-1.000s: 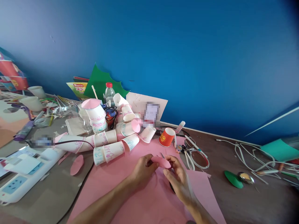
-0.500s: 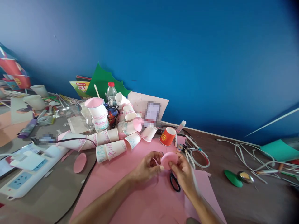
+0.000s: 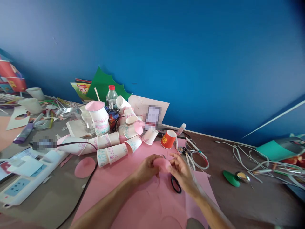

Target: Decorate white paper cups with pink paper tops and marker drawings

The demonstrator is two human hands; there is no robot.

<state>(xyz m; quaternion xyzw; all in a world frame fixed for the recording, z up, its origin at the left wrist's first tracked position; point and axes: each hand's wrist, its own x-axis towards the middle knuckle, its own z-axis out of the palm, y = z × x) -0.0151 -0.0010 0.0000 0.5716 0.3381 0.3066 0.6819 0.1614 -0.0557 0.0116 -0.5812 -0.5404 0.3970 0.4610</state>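
Between my two hands is a small pink paper disc (image 3: pixel 162 165), held above a large pink sheet (image 3: pixel 133 200). My left hand (image 3: pixel 149 168) pinches its left edge, and my right hand (image 3: pixel 179 168) grips the right edge with thumb and fingers. Black-handled scissors (image 3: pixel 176 184) lie on the sheet below my right hand, their blades partly hidden. Another pink disc (image 3: pixel 85 167) rests on the table to the left. An orange-red paper cup (image 3: pixel 168 139) stands upside down beyond my hands.
Decorated white paper cups (image 3: pixel 118 152) lie joined in rows behind the sheet, beside a stacked cup tower (image 3: pixel 97 116). A power strip (image 3: pixel 26 181) is at left. White cables (image 3: pixel 238 156) and a green disc (image 3: pixel 231 178) lie at right.
The held disc has moved slightly left and tilted flatter. My left hand has closed onto its edge, where it was beside it before. The view has shifted a little.
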